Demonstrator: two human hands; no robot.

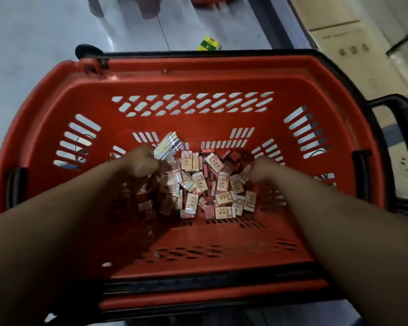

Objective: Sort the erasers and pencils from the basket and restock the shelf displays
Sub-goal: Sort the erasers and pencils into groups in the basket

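Observation:
A red plastic basket sits below me on the floor. Several small boxed erasers lie in a loose heap on its bottom. My left hand is down in the basket and grips a bundle of pencils that sticks up and away from my fist. My right hand reaches in from the right, its fingers curled round a few erasers at the heap's right edge. Both forearms cover the near corners of the basket.
A green and yellow packet lies on the grey floor beyond the basket. Cardboard boxes stand at the right. The basket's black handle juts out on the right side. Stool legs show at the top.

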